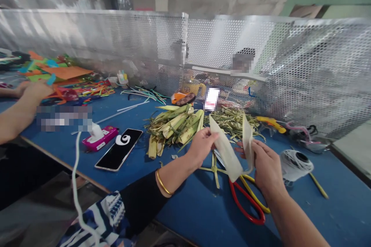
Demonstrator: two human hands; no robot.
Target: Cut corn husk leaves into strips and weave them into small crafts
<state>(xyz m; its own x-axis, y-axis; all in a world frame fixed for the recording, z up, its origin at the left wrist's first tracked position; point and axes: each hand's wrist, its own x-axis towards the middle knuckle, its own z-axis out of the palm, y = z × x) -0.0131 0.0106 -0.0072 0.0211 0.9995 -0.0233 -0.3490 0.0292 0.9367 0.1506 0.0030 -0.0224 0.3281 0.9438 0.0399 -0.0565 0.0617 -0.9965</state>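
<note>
Scissors [249, 200] blades hidden behind pale leaf strip [227, 150] (handles showing), co-worker's forearm [11, 117] cut off

No legible text, label or number noted; the phone [118, 149] bears only a white swirl mark.

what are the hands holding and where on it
A pale folded leaf strip, held by both hands: the left hand pinches the upper end of one arm, the right hand grips the other arm near its top.

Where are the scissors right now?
In the head view, the scissors lie on the blue table just below the right hand, red and yellow handles toward the person.
</note>
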